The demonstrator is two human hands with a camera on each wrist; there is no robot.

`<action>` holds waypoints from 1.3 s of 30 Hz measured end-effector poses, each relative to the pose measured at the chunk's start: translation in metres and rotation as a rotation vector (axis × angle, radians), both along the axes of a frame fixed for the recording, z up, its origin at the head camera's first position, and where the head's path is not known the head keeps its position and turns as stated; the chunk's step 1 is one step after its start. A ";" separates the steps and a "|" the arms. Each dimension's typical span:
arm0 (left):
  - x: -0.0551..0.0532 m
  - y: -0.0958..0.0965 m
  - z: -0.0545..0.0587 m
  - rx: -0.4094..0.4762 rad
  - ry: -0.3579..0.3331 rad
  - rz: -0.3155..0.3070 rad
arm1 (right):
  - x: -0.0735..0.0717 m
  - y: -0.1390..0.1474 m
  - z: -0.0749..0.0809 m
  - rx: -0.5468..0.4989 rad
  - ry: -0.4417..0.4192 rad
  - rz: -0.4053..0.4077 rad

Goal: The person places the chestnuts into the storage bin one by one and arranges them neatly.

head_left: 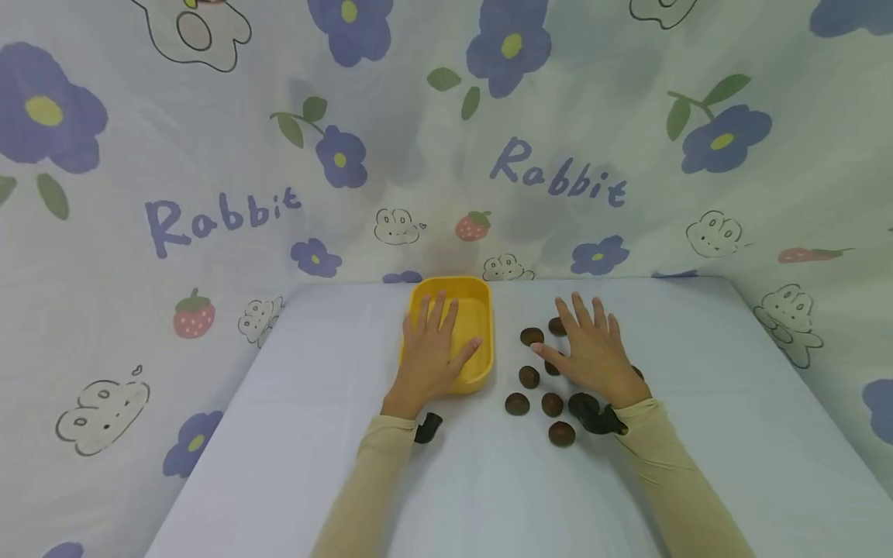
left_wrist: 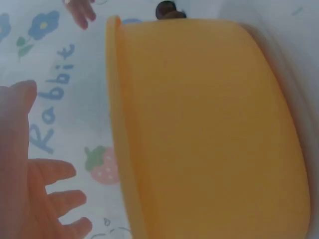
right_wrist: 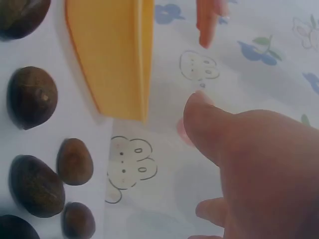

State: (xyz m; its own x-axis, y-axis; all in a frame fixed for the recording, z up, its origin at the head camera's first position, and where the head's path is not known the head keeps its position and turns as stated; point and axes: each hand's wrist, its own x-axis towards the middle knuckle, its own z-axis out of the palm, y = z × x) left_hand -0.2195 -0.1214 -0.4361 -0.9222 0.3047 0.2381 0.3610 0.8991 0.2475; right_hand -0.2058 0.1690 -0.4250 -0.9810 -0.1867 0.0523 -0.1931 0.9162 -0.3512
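Note:
My left hand [head_left: 427, 356] hovers over the left side of a yellow plastic tub [head_left: 486, 333], fingers spread, holding nothing. The left wrist view shows the tub's side wall [left_wrist: 209, 124] beside the spread fingers [left_wrist: 67, 201]. Over the right part of a scattered group of dark brown, rounded nuts, which look like chestnuts [head_left: 517, 404], my right hand [head_left: 593, 356] is held with its fingers apart and nothing in it. It hides some of them. In the right wrist view, several of these nuts [right_wrist: 32, 97] lie below the thumb [right_wrist: 207, 124], apart from it.
A white-covered table [head_left: 300, 449] carries everything. Behind it hangs a cloth [head_left: 418, 163] printed with flowers, rabbits and strawberries. The tub stands near the table's back edge, left of the nuts. Dark wrist mounts [head_left: 429, 428] show below both hands.

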 end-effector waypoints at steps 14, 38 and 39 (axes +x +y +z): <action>0.001 -0.062 -0.003 0.294 -0.069 0.076 | 0.006 0.010 0.019 -0.216 0.069 0.028; -0.007 -0.078 -0.031 0.372 -0.317 0.076 | -0.001 0.042 0.017 -0.394 0.108 -0.045; -0.008 -0.078 -0.031 0.376 -0.328 0.079 | -0.002 0.044 0.017 -0.393 0.103 -0.050</action>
State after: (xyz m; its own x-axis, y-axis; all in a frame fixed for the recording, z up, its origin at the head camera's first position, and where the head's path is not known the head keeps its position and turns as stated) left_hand -0.2271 -0.1993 -0.4676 -0.9836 0.1799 0.0122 0.1447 0.7472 0.6487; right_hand -0.2080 0.2129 -0.4084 -0.9742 -0.0853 0.2087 -0.2044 0.7254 -0.6573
